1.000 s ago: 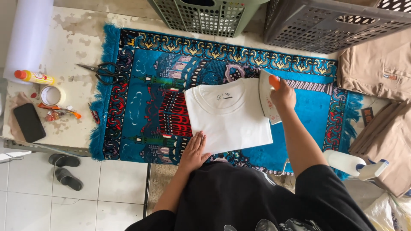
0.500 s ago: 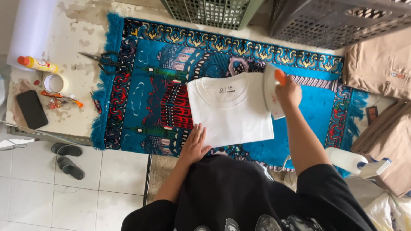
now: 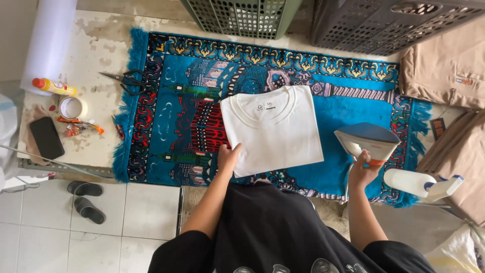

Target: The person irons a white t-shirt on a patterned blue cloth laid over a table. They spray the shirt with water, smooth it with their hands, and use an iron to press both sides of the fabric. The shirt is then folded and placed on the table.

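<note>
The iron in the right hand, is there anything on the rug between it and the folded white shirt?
Nothing visible: only bare blue rug lies between the iron in the right hand and the white shirt.

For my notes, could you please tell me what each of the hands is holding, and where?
The right hand grips the iron by its handle; the left hand only presses on the folded white shirt.

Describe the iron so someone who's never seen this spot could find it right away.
Start at the blue patterned rug with the folded white T-shirt on it. Right of the shirt, the right hand grips the iron by its handle over the rug's plain blue part. Its grey pointed soleplate sets it apart from the white spray bottle beside it.
</note>
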